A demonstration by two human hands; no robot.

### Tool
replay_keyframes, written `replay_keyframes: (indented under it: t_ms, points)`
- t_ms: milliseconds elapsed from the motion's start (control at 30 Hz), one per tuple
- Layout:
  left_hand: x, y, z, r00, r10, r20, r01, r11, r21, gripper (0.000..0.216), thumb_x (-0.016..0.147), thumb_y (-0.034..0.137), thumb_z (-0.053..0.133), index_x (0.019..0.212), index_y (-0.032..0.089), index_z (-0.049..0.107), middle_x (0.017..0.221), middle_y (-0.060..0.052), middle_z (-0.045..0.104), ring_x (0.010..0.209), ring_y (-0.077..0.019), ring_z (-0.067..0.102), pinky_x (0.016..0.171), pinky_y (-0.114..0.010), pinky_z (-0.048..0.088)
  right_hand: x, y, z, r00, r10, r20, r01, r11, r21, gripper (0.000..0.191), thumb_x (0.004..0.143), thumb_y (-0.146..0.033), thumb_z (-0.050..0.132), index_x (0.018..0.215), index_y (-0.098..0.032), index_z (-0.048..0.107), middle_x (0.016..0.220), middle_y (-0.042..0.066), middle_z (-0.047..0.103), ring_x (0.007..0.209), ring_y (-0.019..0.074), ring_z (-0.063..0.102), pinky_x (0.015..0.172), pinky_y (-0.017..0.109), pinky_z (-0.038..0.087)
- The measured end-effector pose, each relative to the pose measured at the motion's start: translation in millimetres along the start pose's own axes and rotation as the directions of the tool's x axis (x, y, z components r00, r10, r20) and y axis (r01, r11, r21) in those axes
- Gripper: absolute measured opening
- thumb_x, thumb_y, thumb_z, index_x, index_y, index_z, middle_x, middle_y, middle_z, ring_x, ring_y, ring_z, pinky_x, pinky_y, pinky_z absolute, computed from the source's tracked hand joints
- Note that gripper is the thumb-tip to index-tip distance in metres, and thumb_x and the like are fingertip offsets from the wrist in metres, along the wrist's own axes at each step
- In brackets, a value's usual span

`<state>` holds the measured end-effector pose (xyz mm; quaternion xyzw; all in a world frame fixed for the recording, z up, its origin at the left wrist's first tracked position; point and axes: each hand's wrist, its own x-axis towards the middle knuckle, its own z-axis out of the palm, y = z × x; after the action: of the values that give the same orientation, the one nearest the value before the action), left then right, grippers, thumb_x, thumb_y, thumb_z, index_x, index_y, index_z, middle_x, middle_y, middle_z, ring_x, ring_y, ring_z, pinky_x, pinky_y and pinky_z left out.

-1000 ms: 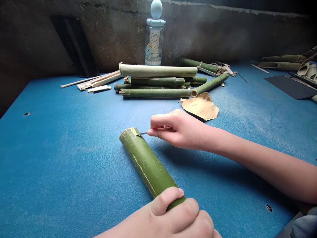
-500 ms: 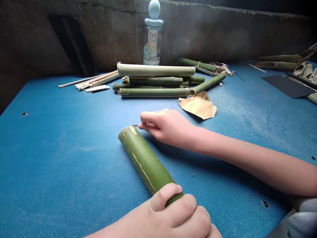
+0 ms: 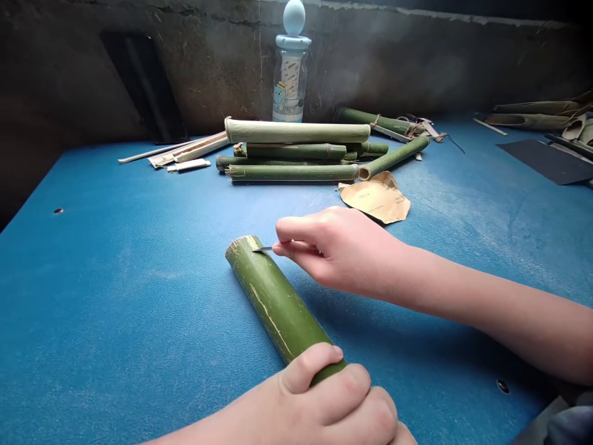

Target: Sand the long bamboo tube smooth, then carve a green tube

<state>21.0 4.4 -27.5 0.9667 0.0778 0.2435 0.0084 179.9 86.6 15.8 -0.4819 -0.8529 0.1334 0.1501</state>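
Observation:
A thick green bamboo tube [image 3: 285,303] lies slantwise on the blue table, its rough cut end away from me. My left hand [image 3: 336,398] is wrapped round its near end. Pinched in my right hand [image 3: 319,244] is a small thin blade [image 3: 262,249]; the rest of it is hidden by the fingers. The blade's tip touches or hovers just over the bamboo near the far end, beside a pale scraped patch [image 3: 252,241]. A long pale scratch runs along the tube's left side.
Several bamboo pieces [image 3: 296,172] are stacked at the back, with split strips [image 3: 194,150] to their left. Behind stands a clear bottle [image 3: 291,86]. A torn brown paper [image 3: 377,196] lies past my right hand. A dark sheet [image 3: 546,159] and more bamboo [image 3: 532,122] are at the right.
My right hand has moved slightly toward me and to the right, bringing the blade from beside the far end onto or over the bamboo's upper surface. My left hand keeps its hold.

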Motion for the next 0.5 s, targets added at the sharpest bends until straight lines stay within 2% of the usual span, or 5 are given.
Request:
replay_keyframes:
  t_ms: [300,500]
  points:
    - [-1.5,-0.5,-1.8,0.999,0.022,0.043,-0.022,1.000,0.006,0.016,0.098,0.031,0.051,0.107,0.031,0.064,0.105,0.010,0.066,0.098,-0.0096,0.058,0.097,-0.031,0.039,2.6,-3.0,5.3,0.999,-0.015,-0.040,0.011,0.996,-0.087,0.022,0.096,-0.035,0.047,0.078,-0.024,0.053,0.060,-0.001,0.048,0.053,0.0132,0.034,0.057,0.031,0.013]
    - [-3.5,0.5,1.0,0.999,0.031,0.028,-0.031,0.999,0.007,0.016,0.097,0.028,0.053,0.107,0.032,0.065,0.103,0.010,0.066,0.097,-0.0099,0.057,0.098,-0.031,0.037,18.4,9.2,23.3,1.000,-0.009,-0.003,0.009,0.991,-0.132,0.017,0.095,-0.031,0.048,0.080,-0.024,0.054,0.065,0.000,0.055,0.053,0.0134,0.036,0.057,0.031,0.013]
